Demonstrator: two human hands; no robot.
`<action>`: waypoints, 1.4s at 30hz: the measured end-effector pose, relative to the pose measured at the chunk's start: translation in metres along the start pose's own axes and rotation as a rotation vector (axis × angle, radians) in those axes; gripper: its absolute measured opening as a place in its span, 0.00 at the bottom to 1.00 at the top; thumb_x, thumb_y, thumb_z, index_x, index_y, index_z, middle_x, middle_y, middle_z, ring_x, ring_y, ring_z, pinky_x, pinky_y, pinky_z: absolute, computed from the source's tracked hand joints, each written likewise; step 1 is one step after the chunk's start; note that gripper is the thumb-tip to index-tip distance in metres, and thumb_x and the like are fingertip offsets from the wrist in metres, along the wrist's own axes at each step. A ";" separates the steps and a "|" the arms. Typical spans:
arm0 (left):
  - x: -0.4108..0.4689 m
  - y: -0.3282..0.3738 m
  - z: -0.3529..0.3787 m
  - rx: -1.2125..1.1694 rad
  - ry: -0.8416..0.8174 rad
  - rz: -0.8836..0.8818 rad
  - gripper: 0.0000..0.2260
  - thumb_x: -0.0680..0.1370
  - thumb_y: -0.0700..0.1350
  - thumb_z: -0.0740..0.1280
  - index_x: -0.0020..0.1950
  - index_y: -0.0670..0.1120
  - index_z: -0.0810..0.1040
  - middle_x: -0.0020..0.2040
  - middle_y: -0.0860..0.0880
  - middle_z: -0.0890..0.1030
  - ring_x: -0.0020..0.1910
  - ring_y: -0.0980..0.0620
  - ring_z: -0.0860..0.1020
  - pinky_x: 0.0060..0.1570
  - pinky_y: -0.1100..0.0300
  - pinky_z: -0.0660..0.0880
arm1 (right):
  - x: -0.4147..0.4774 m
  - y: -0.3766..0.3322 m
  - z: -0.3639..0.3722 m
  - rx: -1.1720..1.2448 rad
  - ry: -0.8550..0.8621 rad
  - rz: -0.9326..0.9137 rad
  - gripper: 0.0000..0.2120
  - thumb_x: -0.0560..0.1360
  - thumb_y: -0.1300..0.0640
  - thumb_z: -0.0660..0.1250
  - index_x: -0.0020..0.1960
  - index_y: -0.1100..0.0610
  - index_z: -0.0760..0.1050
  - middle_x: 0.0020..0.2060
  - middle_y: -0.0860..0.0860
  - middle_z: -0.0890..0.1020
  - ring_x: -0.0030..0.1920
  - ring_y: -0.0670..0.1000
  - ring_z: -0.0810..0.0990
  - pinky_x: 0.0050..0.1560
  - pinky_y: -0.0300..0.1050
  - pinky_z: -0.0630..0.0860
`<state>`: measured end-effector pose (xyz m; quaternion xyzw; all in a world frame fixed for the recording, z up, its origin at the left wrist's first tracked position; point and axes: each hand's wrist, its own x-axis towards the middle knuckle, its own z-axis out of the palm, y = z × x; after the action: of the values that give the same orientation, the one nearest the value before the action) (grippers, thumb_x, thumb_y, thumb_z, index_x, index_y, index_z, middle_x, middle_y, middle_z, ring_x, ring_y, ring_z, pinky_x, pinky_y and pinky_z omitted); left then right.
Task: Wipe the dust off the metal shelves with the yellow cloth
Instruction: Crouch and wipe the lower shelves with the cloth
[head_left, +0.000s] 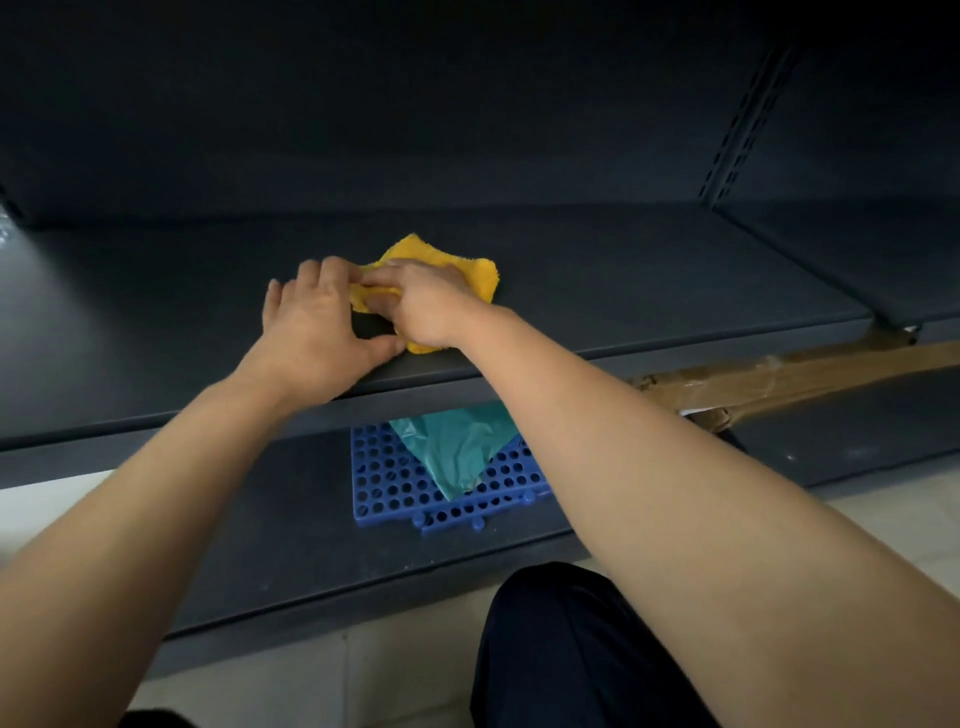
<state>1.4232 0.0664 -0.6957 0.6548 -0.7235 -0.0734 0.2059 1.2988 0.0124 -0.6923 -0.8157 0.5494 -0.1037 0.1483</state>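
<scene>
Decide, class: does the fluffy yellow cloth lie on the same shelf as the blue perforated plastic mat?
No, the yellow cloth lies on the upper dark metal shelf, the blue mat on the one below.

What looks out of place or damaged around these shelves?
Brown crinkled taped wrapping runs below the shelf edge at right, looking makeshift. A teal bag lies loose across blue grids on the lower shelf.

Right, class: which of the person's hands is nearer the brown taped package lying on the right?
Right. The right hand is on the yellow cloth, to the left of the package. The left hand touches the cloth's left edge, further away still.
</scene>
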 end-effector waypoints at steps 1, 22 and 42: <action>0.000 0.002 0.001 0.013 -0.020 0.016 0.33 0.70 0.55 0.71 0.70 0.44 0.63 0.66 0.42 0.68 0.67 0.41 0.66 0.73 0.46 0.53 | -0.004 0.002 -0.002 0.000 0.007 -0.007 0.19 0.82 0.51 0.55 0.72 0.43 0.65 0.74 0.49 0.64 0.72 0.51 0.62 0.72 0.51 0.58; 0.025 0.139 0.061 -0.003 -0.280 0.350 0.31 0.75 0.56 0.65 0.73 0.46 0.60 0.70 0.44 0.64 0.72 0.45 0.60 0.75 0.49 0.43 | -0.093 0.172 -0.059 0.080 0.137 0.406 0.18 0.81 0.54 0.58 0.70 0.49 0.69 0.71 0.52 0.69 0.68 0.55 0.69 0.66 0.44 0.67; 0.067 0.273 0.125 0.042 -0.356 0.452 0.20 0.80 0.50 0.59 0.70 0.45 0.66 0.68 0.43 0.68 0.70 0.44 0.65 0.74 0.49 0.48 | -0.136 0.282 -0.106 -0.004 0.218 0.622 0.18 0.82 0.53 0.56 0.71 0.47 0.67 0.64 0.55 0.76 0.62 0.58 0.74 0.61 0.50 0.72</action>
<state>1.1195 0.0165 -0.6929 0.4578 -0.8773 -0.1243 0.0731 0.9683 0.0258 -0.6947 -0.5934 0.7849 -0.1391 0.1118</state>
